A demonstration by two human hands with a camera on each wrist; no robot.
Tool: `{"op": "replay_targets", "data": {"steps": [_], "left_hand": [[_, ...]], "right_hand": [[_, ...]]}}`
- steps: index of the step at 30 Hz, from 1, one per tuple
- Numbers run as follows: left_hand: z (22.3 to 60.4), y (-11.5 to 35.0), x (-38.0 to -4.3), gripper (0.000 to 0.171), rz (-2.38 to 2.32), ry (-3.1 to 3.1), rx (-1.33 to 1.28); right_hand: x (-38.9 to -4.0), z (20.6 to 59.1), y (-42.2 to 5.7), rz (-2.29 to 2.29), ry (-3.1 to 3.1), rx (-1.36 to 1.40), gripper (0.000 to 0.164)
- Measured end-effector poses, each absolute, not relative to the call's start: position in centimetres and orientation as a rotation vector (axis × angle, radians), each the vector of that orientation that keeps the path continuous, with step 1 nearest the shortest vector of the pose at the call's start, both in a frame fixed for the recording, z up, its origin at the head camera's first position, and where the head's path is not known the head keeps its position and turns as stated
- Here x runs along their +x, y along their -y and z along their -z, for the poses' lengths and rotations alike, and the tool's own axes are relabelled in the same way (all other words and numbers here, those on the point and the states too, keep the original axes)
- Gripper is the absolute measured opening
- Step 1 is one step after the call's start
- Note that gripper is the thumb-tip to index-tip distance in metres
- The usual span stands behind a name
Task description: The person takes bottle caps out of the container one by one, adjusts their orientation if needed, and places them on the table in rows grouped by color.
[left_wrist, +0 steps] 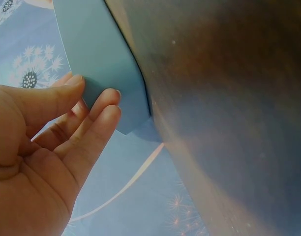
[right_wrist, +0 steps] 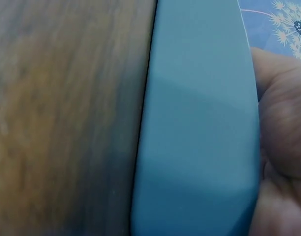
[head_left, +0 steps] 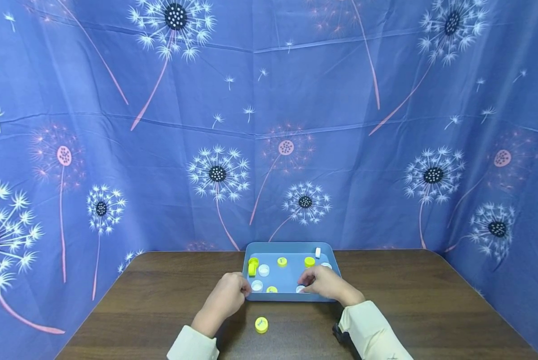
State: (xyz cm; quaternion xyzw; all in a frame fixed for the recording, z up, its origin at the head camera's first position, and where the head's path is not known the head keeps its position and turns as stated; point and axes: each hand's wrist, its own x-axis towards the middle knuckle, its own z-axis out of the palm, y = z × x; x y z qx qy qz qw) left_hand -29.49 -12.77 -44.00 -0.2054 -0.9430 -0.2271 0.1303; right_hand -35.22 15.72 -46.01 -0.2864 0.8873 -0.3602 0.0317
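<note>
A blue tray point(head_left: 291, 297) sits on the table with several yellow and white bottle caps inside. My left hand point(head_left: 231, 294) grips its near left corner. In the left wrist view, the thumb point(left_wrist: 74, 82) lies at the rim while two fingertips rest against the outer wall. My right hand point(head_left: 326, 283) reaches over the near right side of the tray, its fingers curled and pinching a white bottle cap point(head_left: 300, 289). In the right wrist view the tray's wall point(right_wrist: 199, 123) hides those fingertips. One yellow bottle cap point(head_left: 261, 325) lies on the table before the tray.
Inside the tray are two yellow caps standing together point(head_left: 253, 267) at the left, white caps point(head_left: 263, 270), more yellow caps point(head_left: 309, 261), and a white cap on its edge point(head_left: 318, 252) at the back right. A patterned blue cloth point(head_left: 269, 125) hangs behind the wooden table point(head_left: 161, 300).
</note>
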Motion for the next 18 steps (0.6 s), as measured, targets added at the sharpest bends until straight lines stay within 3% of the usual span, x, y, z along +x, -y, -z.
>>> {"op": "replay_targets", "data": {"steps": [18], "left_hand": [[44.05, 12.81, -29.64, 0.022, 0.678, 2.734, -0.608]], "right_hand": [[-35.12, 45.7, -15.33, 0.948, -2.849, -0.895, 0.01]]}}
